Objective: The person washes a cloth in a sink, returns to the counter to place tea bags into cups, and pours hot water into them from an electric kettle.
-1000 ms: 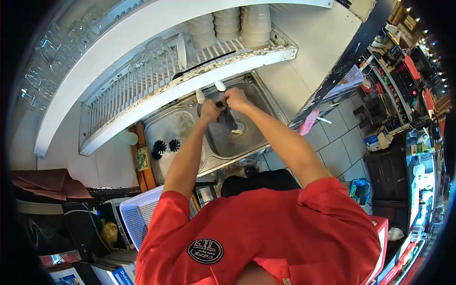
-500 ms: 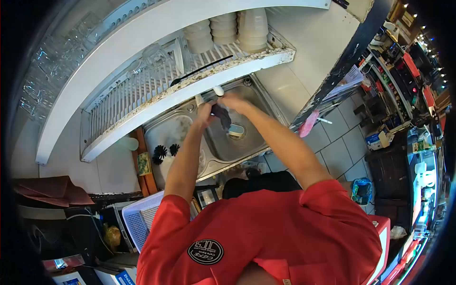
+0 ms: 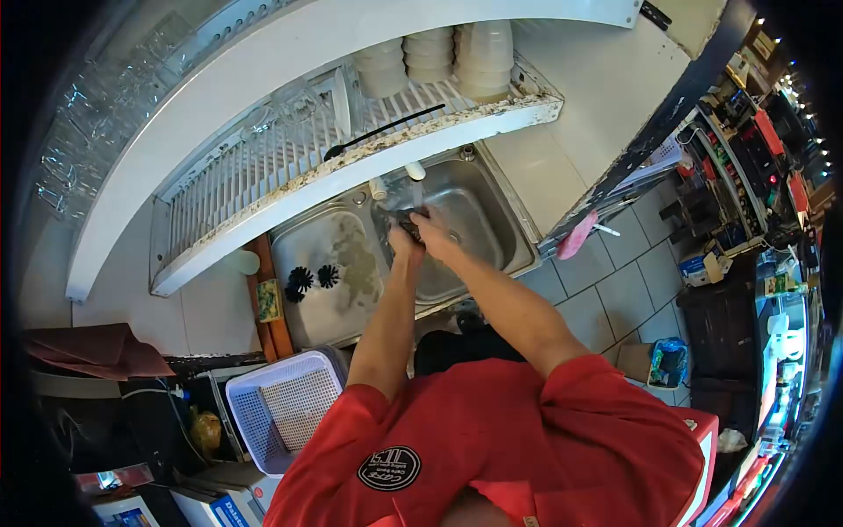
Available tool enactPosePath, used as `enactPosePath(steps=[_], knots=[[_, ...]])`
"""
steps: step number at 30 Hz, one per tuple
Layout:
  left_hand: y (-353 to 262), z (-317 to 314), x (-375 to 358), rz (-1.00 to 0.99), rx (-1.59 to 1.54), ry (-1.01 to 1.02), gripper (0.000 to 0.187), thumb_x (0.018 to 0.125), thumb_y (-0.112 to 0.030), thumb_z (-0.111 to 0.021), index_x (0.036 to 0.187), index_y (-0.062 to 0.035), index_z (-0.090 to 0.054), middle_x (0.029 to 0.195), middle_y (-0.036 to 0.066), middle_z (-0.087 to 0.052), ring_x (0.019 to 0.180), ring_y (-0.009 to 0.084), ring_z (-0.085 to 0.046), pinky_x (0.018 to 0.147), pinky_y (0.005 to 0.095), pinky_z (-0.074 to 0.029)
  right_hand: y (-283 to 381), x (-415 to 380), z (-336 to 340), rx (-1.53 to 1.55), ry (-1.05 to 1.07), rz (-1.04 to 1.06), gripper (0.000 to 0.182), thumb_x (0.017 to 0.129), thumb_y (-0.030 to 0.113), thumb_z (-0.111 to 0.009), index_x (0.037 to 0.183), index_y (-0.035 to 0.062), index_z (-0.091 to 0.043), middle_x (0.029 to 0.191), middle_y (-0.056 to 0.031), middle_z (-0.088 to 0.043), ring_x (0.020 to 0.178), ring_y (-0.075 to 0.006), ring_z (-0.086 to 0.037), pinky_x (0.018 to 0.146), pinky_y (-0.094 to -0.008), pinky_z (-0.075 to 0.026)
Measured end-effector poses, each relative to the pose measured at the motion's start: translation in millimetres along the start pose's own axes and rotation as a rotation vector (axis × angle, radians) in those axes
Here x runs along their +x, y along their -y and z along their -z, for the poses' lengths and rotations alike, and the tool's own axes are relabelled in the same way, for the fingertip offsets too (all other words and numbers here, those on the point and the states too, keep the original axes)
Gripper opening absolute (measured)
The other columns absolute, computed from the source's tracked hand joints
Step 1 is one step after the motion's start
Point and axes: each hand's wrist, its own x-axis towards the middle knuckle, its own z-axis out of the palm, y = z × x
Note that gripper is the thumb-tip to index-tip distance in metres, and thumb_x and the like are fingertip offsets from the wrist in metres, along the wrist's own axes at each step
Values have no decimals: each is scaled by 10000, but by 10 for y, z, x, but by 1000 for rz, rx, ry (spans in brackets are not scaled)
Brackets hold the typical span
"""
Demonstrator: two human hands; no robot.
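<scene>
Both hands are together over the right sink basin [image 3: 479, 211], below the faucet spout [image 3: 415, 171]. My left hand [image 3: 405, 242] is closed on a dark cloth [image 3: 407, 220]. Close against it on the right, my right hand [image 3: 430, 230] has its fingers wrapped on the same dark cloth. Water seems to run from the spout onto the cloth and hands, which are partly blurred. In the left basin [image 3: 303, 241], two black bristle brushes [image 3: 299, 284] lie on the wet, foamy surface.
Above the sink runs a slatted rack [image 3: 228, 189] with a rusty front edge, holding glasses and stacked cups [image 3: 481, 61]. A sponge [image 3: 270, 300] sits on the left ledge. A white basket [image 3: 299, 400] stands below the left basin. A pink cloth [image 3: 576, 235] hangs at right.
Both hands and the cloth have moved down and closer together, under the spout. The yellow and blue sponge seen in the right basin no longer shows. The view has shifted slightly.
</scene>
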Motion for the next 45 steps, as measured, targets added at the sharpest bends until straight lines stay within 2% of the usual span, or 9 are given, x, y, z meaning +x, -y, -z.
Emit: enactPosePath(steps=[4, 10, 14, 19, 24, 30, 34, 40, 45], knots=[[-89, -80, -257, 264, -509, 585, 503, 1007, -460, -383, 1140, -46, -636, 1086, 153, -652, 954, 283, -637, 842, 449, -532, -28, -48, -103, -206, -18, 229, 175, 857, 106, -637, 1005, 38, -702, 1173, -144, -637, 942, -272, -592, 824, -348, -477], [-568, -547, -797, 474, -128, 152, 679, 976, -653, -319, 1152, -75, -629, 1105, 125, -677, 992, 265, -639, 838, 444, -523, -4, -179, 187, -616, -253, 664, 191, 857, 139, -650, 1009, 35, -700, 1173, -155, -653, 981, -291, -592, 859, -361, -469], [-406, -376, -406, 544, 7, 53, 581, 1035, -522, -273, 1119, -78, -638, 1123, 131, -670, 1013, 313, -632, 839, 472, -513, -188, -118, -119, 141, -363, 569, 176, 855, 192, -651, 909, 29, -691, 869, -134, -675, 799, -307, -603, 877, -411, -462], [-227, -255, -81, 375, 445, 160, 586, 1039, -505, -259, 1116, -78, -652, 1095, 155, -685, 979, 318, -650, 821, 449, -514, -60, -113, -130, 221, -301, -45, 220, 833, 194, -664, 896, -15, -689, 755, -123, -680, 699, -292, -595, 735, -372, -495], [-278, -310, -71, 113, 996, 109, 561, 1035, -469, -291, 1089, -45, -654, 1049, 157, -681, 920, 286, -653, 758, 417, -521, -362, 110, -470, 383, -597, -129, 232, 807, 191, -670, 841, -38, -677, 758, -133, -682, 641, -271, -578, 621, -361, -485], [-410, -421, -147, -260, 1657, 34, 532, 1031, -425, -330, 1056, -5, -656, 993, 161, -674, 847, 247, -657, 679, 377, -529, -319, 279, -442, 646, -599, -466, 216, 795, 190, -666, 782, -25, -677, 740, -135, -676, 663, -263, -590, 639, -378, -493], [-576, -298, 45, -309, 1647, 31, 457, 956, -386, -437, 1010, -4, -681, 933, 162, -684, 799, 264, -654, 666, 380, -523, -34, 307, -106, 114, -203, -468, 201, 800, 185, -663, 822, -15, -678, 762, -144, -680, 650, -252, -599, 633, -370, -506], [-705, -244, 217, -380, 1628, 52, 361, 842, -328, -597, 941, -3, -718, 844, 164, -698, 727, 291, -650, 647, 385, -515, 22, 565, 466, -41, 94, -267, 171, 818, 93, -634, 918, -42, -670, 841, -133, -685, 779, -235, -648, 710, -302, -531], [-758, -353, 215, -447, 1714, 103, 282, 771, -258, -672, 917, -29, -748, 816, 168, -712, 693, 326, -647, 647, 399, -505, 49, 612, 692, 628, 403, -298, 158, 823, 56, -607, 926, -53, -658, 863, -159, -680, 817, -266, -666, 763, -324, -562]])
